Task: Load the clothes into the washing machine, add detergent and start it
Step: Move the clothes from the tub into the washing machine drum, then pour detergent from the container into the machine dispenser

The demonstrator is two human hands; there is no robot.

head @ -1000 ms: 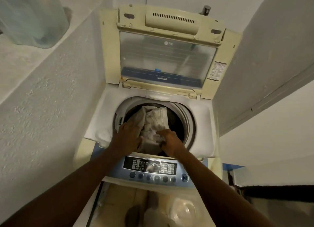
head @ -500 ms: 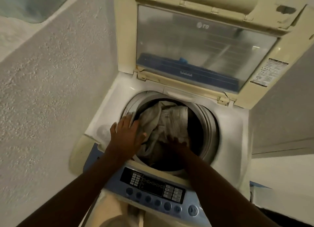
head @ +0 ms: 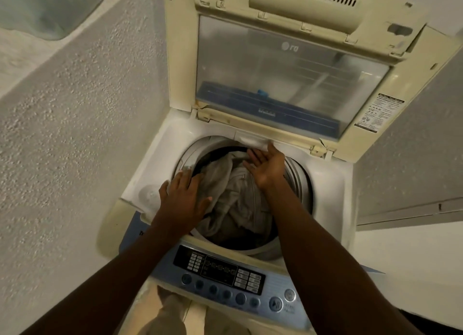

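Note:
A top-loading washing machine (head: 333, 184) stands open, its lid (head: 288, 71) raised upright at the back. Pale grey clothes (head: 233, 196) lie bunched in the drum. My left hand (head: 183, 199) rests flat on the drum's left rim, its fingers spread over the edge of the clothes. My right hand (head: 266, 166) hovers over the back of the drum, palm turned up and fingers apart, holding nothing. The blue control panel (head: 225, 277) with its buttons sits at the machine's front edge.
A rough white wall (head: 75, 139) closes in on the left and another wall (head: 413, 159) on the right. A translucent container (head: 50, 8) sits on a ledge at the top left. A white surface (head: 406, 259) lies at the right.
My right hand has come up out of the drum and turned palm up near the back rim. My left hand stays on the left rim. The camera has moved closer.

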